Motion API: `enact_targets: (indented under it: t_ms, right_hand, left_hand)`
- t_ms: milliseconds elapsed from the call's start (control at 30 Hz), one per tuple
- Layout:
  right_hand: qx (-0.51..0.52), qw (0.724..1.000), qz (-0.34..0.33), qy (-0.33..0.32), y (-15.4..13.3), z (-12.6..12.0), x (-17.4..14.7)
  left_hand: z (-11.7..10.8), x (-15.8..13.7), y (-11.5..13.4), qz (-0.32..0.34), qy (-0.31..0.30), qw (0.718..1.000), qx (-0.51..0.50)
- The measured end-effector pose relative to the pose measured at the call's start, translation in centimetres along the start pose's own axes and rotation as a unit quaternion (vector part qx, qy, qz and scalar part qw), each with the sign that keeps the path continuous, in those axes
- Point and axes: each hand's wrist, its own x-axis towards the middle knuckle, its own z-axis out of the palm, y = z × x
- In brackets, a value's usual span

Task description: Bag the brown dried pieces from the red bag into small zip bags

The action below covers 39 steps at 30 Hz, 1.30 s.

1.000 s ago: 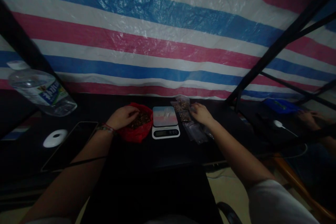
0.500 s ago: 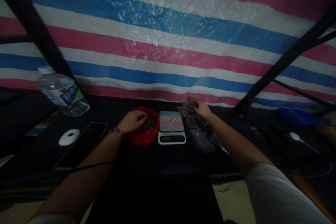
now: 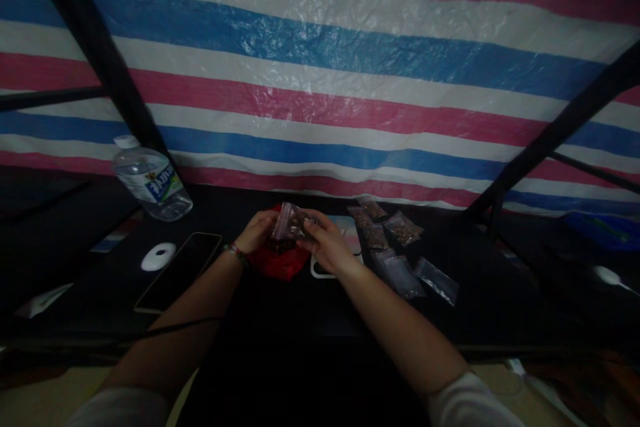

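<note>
A small clear zip bag (image 3: 294, 221) with brown pieces in it is held up over the red plastic bag (image 3: 280, 267). My right hand (image 3: 325, 240) grips it from the right, fingers closed on its filled part. At its left edge is my left hand (image 3: 256, 232), with curled fingers that seem to pinch the bag's side; the fingertips are partly hidden. Dark brown pieces show in the red bag below. Partly covered by my right hand, a white kitchen scale (image 3: 354, 233) stands beside the red bag.
Right of the scale lie several filled zip bags (image 3: 404, 229) and flat clear bags (image 3: 403, 275). To the left are a phone (image 3: 180, 270), a round white object (image 3: 159, 257) and a clear plastic bottle (image 3: 153, 180). Striped sheeting (image 3: 320, 107) hangs behind, between dark frame bars.
My right hand has come from the filled bags at the right to the red bag, bringing a filled zip bag. My left hand has lifted slightly from the brown pieces. The view has shifted left.
</note>
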Motion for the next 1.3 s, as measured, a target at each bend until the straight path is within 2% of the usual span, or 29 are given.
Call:
enact_targets:
  t_ms: [100, 233, 367, 433, 500, 600, 667, 733, 867, 933, 1067, 1200, 1300]
  right_hand:
    - [-0.060, 0.997, 0.002, 0.046, 1.8, 0.7, 1.5]
    - [-0.153, 0.984, -0.052, 0.078, 3.1, -0.1, 2.6]
    - [-0.174, 0.973, -0.099, 0.114, 3.9, -0.9, 2.0]
    - [-0.198, 0.961, -0.132, 0.138, 4.1, -1.2, 1.3]
    - [-0.258, 0.936, -0.186, 0.151, 4.1, -1.4, 0.7]
    - [-0.361, 0.877, -0.276, 0.156, 3.8, -1.5, 0.0]
    - [-0.407, 0.841, -0.308, 0.181, 3.6, -1.5, -0.2]
    - [-0.429, 0.824, -0.317, 0.188, 3.5, -1.3, -0.3]
    - [-0.432, 0.849, -0.293, 0.088, 3.7, -0.9, -0.2]
    - [-0.430, 0.861, -0.266, 0.059, 3.9, -0.8, -0.1]
    - [-0.433, 0.866, -0.243, 0.055, 4.2, -0.7, 0.0]
    - [-0.439, 0.866, -0.231, 0.066, 4.1, -0.9, 0.2]
    - [-0.445, 0.863, -0.223, 0.086, 4.0, -1.1, 0.4]
  left_hand:
    - [-0.2, -0.1, 0.1, -0.031, 0.001, 0.997, -0.076]
    - [-0.1, -0.2, 0.5, -0.078, 0.043, 0.990, -0.114]
    - [0.2, -0.1, 0.5, -0.107, 0.035, 0.980, -0.165]
    - [0.3, 0.0, 0.3, -0.113, 0.051, 0.973, -0.194]
    - [0.3, 0.1, 0.0, -0.109, 0.084, 0.969, -0.204]
    - [0.4, 0.3, -0.3, -0.098, 0.115, 0.974, -0.168]
    - [0.5, 0.3, -0.3, -0.093, 0.118, 0.978, -0.145]
    - [0.7, 0.3, -0.3, -0.087, 0.118, 0.980, -0.134]
    - [1.3, 0.3, -0.5, -0.063, 0.113, 0.987, -0.100]
    - [1.6, 0.3, -0.6, -0.053, 0.106, 0.989, -0.084]
    - [2.0, 0.1, -0.1, -0.045, 0.086, 0.993, -0.062]
    - [1.9, 0.0, 0.5, -0.064, 0.002, 0.996, -0.059]
    - [1.9, 0.0, 0.5, -0.057, -0.025, 0.996, -0.063]
